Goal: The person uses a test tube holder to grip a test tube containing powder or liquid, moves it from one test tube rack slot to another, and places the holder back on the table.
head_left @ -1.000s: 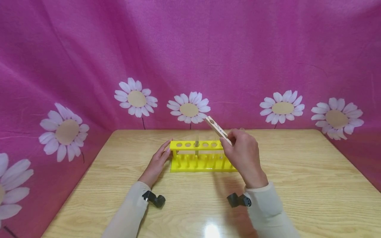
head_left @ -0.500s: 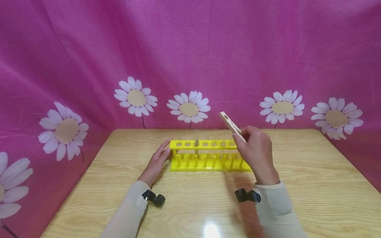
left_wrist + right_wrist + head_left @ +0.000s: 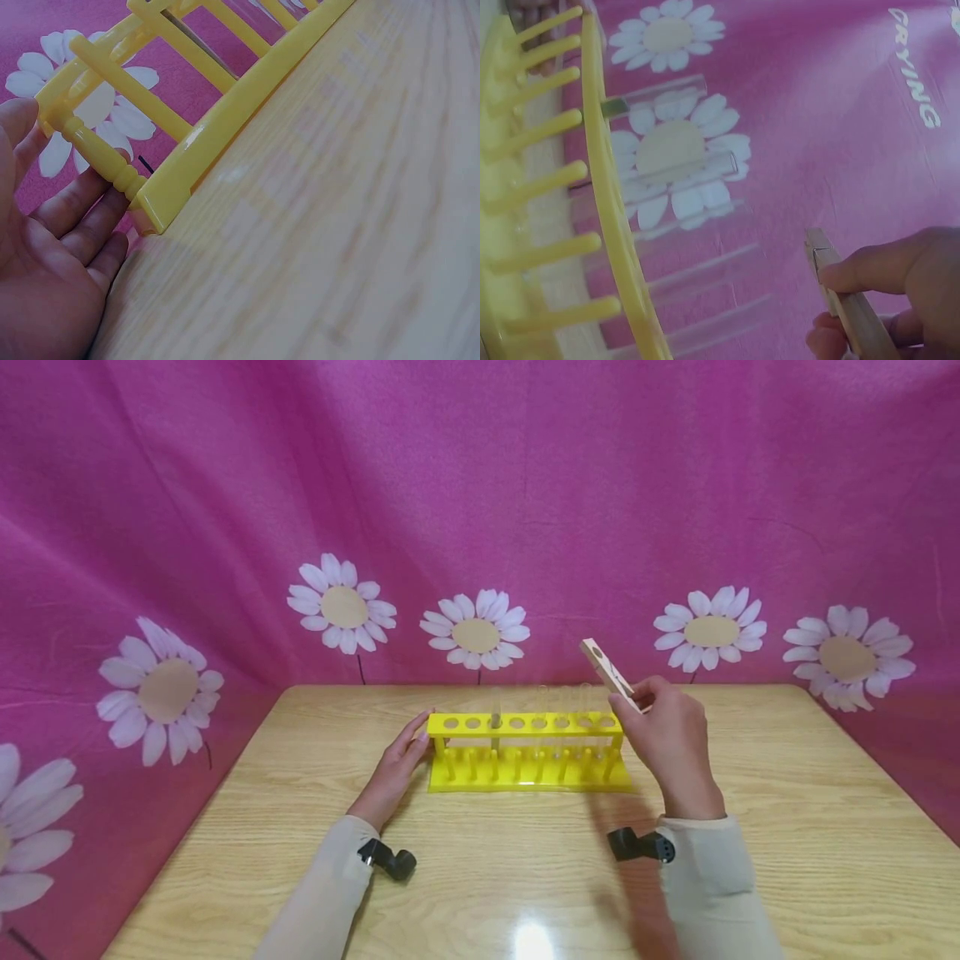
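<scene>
A yellow test tube rack [image 3: 525, 728] stands upright on the wooden table. My left hand [image 3: 393, 772] is at its left end; in the left wrist view the fingers [image 3: 86, 214] extend along the end post, the thumb at the top corner. One tube with dark content [image 3: 496, 710] stands in the rack left of the middle, and several clear test tubes [image 3: 564, 703] stand toward its right. Up beyond the rack's right end, my right hand [image 3: 671, 743] pinches a wooden test tube clamp [image 3: 609, 670] between thumb and fingers. The clamp tilts up and left, its tip holding no tube.
Behind the table [image 3: 750, 777] hangs a magenta cloth [image 3: 600, 510] printed with white daisies; it also covers both sides. A black wrist camera [image 3: 641, 845] sits on the right sleeve, another black camera [image 3: 393, 864] on the left.
My right hand has moved rightward with the clamp, from over the rack to beside its right end, uncovering the clear tubes there. The left hand and the rack stay in place.
</scene>
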Demonstrator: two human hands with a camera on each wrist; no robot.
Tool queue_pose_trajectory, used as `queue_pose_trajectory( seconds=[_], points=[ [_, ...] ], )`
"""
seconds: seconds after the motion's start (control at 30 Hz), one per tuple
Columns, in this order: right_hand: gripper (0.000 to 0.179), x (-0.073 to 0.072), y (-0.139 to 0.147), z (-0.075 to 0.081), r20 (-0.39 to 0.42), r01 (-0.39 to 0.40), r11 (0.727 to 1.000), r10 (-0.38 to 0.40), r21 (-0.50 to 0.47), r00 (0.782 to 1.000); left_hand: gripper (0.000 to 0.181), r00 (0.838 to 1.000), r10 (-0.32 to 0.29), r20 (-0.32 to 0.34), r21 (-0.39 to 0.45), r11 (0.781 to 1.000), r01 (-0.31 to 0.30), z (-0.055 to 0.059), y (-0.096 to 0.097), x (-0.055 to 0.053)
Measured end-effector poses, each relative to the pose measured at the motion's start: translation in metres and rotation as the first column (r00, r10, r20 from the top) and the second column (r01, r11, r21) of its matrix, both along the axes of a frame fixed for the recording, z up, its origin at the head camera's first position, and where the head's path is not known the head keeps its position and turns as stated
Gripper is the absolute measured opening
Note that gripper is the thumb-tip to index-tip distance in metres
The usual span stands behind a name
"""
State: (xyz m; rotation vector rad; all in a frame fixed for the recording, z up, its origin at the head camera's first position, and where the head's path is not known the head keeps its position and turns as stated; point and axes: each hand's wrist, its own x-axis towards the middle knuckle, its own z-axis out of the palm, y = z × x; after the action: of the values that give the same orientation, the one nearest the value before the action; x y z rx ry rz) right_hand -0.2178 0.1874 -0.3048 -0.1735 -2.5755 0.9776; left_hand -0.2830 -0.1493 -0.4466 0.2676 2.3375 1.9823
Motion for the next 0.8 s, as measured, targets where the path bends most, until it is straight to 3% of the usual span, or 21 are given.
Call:
queue_pose_trajectory(
  seconds=[0.43,0.7,0.8],
  points=[
    [0.045,-0.003,0.027,-0.002,0.052,0.035,0.999,-0.034,-0.026,0.998,0.057,1.000,0.002,0.013,0.000,1.000,-0.002,-0.001,0.000,-0.001],
    [0.049,-0.006,0.038,-0.005,0.177,0.089,0.993,-0.074,-0.075,0.981,0.060,1.000,0.002,0.000,0.011,1.000,-0.002,-0.002,0.000,-0.002],
    [0.045,-0.009,0.044,-0.009,0.190,0.098,0.992,-0.082,-0.074,0.978,0.059,1.000,0.002,0.000,0.009,1.000,-0.002,-0.002,0.000,-0.002]
  ],
)
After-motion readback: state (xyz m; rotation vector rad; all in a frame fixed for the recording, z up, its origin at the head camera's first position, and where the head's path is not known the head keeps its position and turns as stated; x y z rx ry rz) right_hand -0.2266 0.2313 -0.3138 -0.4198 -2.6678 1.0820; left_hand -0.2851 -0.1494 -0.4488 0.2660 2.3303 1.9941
